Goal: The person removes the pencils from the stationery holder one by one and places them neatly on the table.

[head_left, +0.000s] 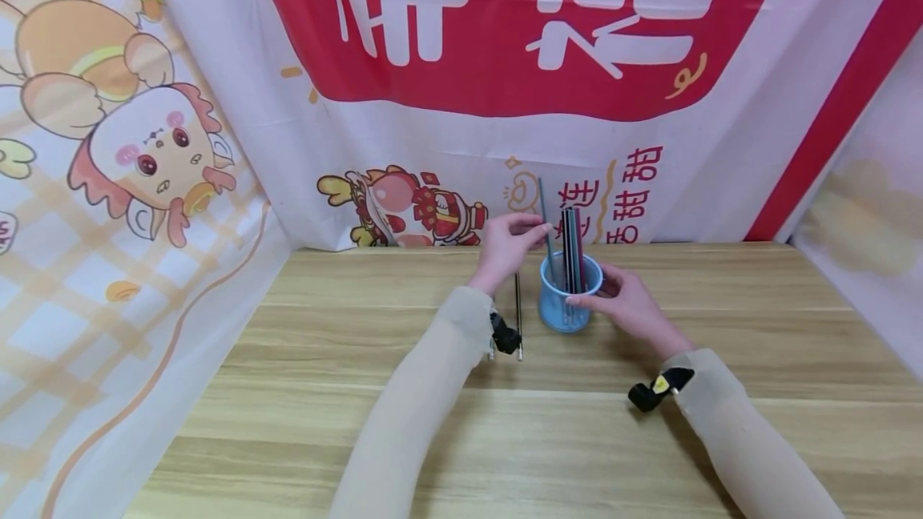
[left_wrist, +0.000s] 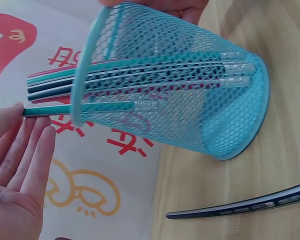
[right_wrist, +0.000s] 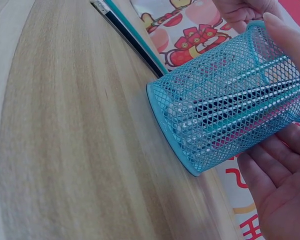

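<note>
My left hand (head_left: 505,245) pinches a green pencil (left_wrist: 102,107) between thumb and fingers near its upper end. The pencil's eraser end is down inside a light blue mesh pen holder (head_left: 560,312), above the bottom. On the other side, my right hand (head_left: 630,307) grips the holder, thumb at the rim and fingers round the wall. Several pencils (head_left: 572,239), black, green and dark pink, stand bunched in the holder with their eraser ends at the bottom.
Left of the holder, a black pencil (head_left: 518,315) and a green pencil (right_wrist: 135,35) lie on the wooden table (head_left: 577,439), partly behind my left wrist in the head view. A printed cloth (head_left: 433,134) hangs along the table's back edge.
</note>
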Motion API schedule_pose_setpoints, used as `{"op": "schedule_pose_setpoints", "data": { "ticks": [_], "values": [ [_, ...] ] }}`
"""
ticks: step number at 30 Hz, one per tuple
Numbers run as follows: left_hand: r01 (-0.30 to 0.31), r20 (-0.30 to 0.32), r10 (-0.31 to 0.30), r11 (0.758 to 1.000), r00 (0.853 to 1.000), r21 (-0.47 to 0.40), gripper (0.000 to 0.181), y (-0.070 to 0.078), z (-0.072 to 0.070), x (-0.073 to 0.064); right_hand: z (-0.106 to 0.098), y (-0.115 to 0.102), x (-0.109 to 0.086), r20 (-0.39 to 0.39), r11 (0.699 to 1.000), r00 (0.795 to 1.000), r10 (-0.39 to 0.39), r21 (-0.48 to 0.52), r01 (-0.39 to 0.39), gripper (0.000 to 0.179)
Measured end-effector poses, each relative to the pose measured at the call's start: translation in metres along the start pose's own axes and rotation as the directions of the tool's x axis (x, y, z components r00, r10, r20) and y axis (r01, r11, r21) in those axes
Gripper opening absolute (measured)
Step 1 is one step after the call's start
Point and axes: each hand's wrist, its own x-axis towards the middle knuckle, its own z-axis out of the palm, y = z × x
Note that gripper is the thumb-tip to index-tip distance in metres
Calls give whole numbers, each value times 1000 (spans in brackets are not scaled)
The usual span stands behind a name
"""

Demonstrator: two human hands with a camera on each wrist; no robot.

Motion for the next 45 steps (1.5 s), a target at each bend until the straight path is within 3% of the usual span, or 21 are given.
{"op": "schedule_pose_setpoints", "data": {
  "ticks": [7,14,26,32,36,39,45],
  "values": [
    [-42,-46,38,995,998,-87,25,15,-13,4,0,0,0,-1,1000,1000,10,-12,-10,84],
    [-42,-72,30,986,997,-161,27,30,-30,4,0,1,-1,0,1000,1000,9,-8,-9,82],
    [-47,-79,41,996,996,-80,29,36,-68,-10,0,0,-2,1,1000,1000,-11,20,11,77],
    [9,-78,-10,1000,997,-19,26,30,-89,-16,0,1,0,4,1000,1000,-5,28,5,77],
    [97,-91,-94,995,991,37,20,26,-100,-19,1,0,-1,7,999,1000,-13,35,13,77],
    [165,-83,-158,983,984,85,23,24,-106,-23,1,-2,-2,10,999,1000,-20,44,20,77],
    [214,-55,-208,967,977,138,28,9,-111,-30,1,-3,-3,13,999,1000,-18,45,18,77]
  ]
}}
